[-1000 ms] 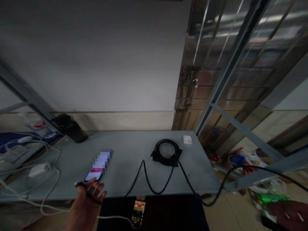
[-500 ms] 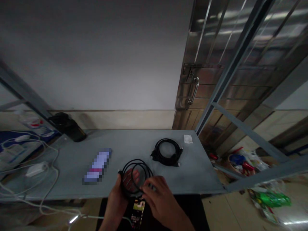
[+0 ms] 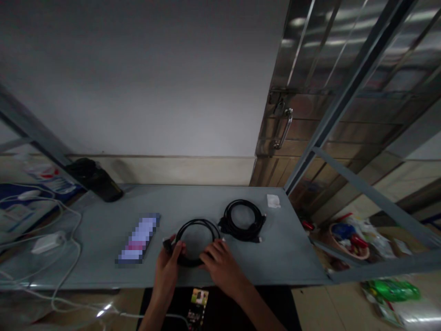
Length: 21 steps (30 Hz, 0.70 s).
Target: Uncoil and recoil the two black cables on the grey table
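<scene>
A coiled black cable (image 3: pixel 195 222) lies low over the grey tabletop (image 3: pixel 275 257), near its front edge. On the coil's left side my left hand (image 3: pixel 171 256) is closed around the strands, with a dark connector end poking out above the fingers. At the right side my right hand (image 3: pixel 217 258) grips the same loops from above, its fingertips partly hiding them. A second black cable coil (image 3: pixel 243 220) rests on the table just beyond my right hand. To the left of my left hand lies a phone (image 3: pixel 138 239) with a blurred-out screen.
A dark bottle (image 3: pixel 99 181) stands at the back left. White cords and a white adapter (image 3: pixel 48 242) spread over the left end. A small white paper (image 3: pixel 273 201) lies back right. Metal frame posts (image 3: pixel 330 115) rise at the right. A lit screen (image 3: pixel 198 305) shows below the table edge.
Both hands have moved forward and lowered the coil from above the front edge to the tabletop. My left hand, formerly opened inside the loops, now closes on them. The view has shifted slightly.
</scene>
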Each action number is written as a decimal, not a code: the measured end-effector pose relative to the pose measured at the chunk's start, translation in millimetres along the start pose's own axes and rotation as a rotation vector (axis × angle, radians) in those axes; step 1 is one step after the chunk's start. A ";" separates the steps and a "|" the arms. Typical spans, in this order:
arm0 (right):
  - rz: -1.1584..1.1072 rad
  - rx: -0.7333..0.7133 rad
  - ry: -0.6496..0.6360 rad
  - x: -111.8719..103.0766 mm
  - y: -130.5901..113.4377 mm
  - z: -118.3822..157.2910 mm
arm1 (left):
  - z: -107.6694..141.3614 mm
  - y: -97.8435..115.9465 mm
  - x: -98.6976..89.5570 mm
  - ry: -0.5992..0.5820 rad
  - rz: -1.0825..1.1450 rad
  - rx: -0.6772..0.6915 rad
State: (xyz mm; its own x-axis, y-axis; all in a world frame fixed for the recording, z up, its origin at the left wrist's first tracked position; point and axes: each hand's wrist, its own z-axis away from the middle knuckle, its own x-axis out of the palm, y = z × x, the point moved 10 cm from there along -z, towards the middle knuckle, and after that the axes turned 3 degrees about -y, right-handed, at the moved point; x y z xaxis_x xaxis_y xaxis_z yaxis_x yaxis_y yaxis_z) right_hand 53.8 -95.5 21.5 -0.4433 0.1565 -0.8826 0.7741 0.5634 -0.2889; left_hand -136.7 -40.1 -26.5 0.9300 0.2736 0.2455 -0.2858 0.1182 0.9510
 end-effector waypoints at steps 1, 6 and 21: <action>0.001 0.033 0.017 -1.8 7.8 -2.8 | -4.3 4.7 0.2 0.013 -0.063 0.027; -0.024 0.161 0.145 -19.2 36.4 -4.0 | -17.5 27.3 -10.0 0.113 -0.310 0.185; 0.115 0.291 0.247 -61.2 124.1 105.1 | 24.2 9.3 24.6 -0.424 -0.837 0.510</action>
State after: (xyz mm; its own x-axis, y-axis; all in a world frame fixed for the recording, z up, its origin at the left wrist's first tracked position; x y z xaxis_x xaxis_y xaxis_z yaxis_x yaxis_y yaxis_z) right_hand 224.5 -120.3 0.7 -0.4139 0.4158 -0.8098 0.9051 0.2829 -0.3173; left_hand -110.9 -55.3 -7.1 0.8178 -0.0756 -0.5705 0.5205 -0.3258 0.7893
